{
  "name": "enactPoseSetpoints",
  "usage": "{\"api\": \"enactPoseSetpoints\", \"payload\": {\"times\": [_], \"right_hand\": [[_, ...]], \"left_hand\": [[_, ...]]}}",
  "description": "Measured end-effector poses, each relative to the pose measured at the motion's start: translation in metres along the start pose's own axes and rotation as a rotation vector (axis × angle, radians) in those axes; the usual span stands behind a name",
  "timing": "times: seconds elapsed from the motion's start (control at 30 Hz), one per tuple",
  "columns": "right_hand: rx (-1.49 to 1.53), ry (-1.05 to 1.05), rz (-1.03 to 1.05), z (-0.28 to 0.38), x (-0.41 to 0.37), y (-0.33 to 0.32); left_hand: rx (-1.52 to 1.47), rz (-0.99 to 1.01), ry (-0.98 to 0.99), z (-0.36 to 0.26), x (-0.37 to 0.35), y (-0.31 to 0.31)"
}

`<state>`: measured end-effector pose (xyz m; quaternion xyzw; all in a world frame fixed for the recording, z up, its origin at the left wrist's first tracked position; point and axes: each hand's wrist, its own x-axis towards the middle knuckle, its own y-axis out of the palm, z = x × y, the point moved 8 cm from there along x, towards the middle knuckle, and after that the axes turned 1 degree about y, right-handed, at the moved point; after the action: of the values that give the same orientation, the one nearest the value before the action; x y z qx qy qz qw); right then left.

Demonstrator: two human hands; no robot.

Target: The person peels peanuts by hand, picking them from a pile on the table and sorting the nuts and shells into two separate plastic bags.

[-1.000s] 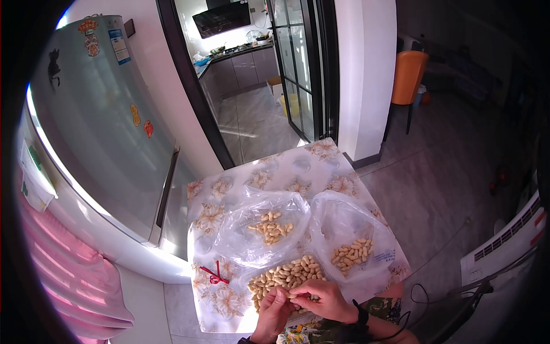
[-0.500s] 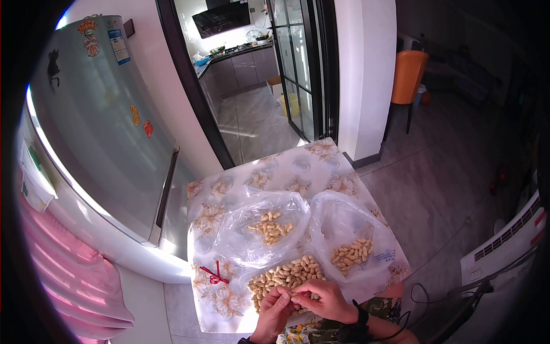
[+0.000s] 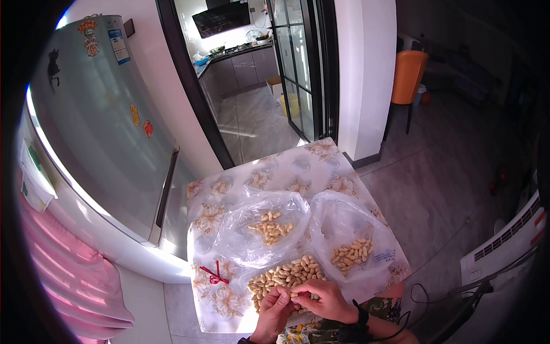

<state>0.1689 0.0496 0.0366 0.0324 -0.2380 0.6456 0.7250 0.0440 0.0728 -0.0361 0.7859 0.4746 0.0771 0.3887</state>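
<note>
Pinching left hand (image 3: 274,312): thumb and fingertips nearly closed on what looks like a peanut (image 3: 294,294); a light, steady hold suits it.
Right hand (image 3: 325,301): fingers curled in, tips closed on its other side; I'd press with the tips alone.
Peanut pile (image 3: 286,276): in the clear tray, just beneath my fingers; working low, anything dropped lands there.
Plastic bags: left one (image 3: 232,226) and right one (image 3: 326,215), beyond the pile, each holding peanuts.
</note>
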Motion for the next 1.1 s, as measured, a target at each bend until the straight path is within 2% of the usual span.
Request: {"api": "enactPoseSetpoints", "payload": {"times": [0.43,0.5,0.67,0.73,0.77,0.87,0.93,0.97,1.03,1.1], "right_hand": [[0.0,0.036,-0.04,0.004,0.001,-0.005],[0.158,-0.005,-0.138,0.005,0.0,-0.01],[0.173,-0.068,-0.213,0.018,-0.003,-0.026],[0.062,-0.115,-0.192,0.027,-0.004,-0.039],[0.041,-0.063,-0.215,0.032,-0.003,-0.05],[-0.077,-0.103,-0.293,0.029,-0.002,-0.083],[-0.141,0.062,-0.415,0.009,-0.006,-0.106],[-0.144,0.064,-0.413,0.004,-0.006,-0.109],[0.248,0.184,-0.543,-0.024,-0.015,-0.119],[0.252,0.195,-0.511,-0.028,-0.017,-0.121]], "left_hand": [[-0.041,-0.001,-0.016,-0.001,0.002,0.003],[-0.049,-0.021,-0.022,-0.001,0.001,0.003],[-0.031,0.007,0.0,-0.004,0.002,0.006],[-0.035,0.02,0.008,-0.005,0.002,0.007],[-0.028,0.024,0.011,-0.006,0.002,0.008],[-0.009,0.025,0.014,-0.004,0.003,0.005],[-0.001,0.021,0.012,-0.003,0.003,0.004],[-0.001,0.026,0.015,-0.004,0.003,0.006],[-0.004,0.022,0.005,-0.004,0.002,0.007],[0.02,0.021,0.026,-0.006,0.003,0.007]]}}
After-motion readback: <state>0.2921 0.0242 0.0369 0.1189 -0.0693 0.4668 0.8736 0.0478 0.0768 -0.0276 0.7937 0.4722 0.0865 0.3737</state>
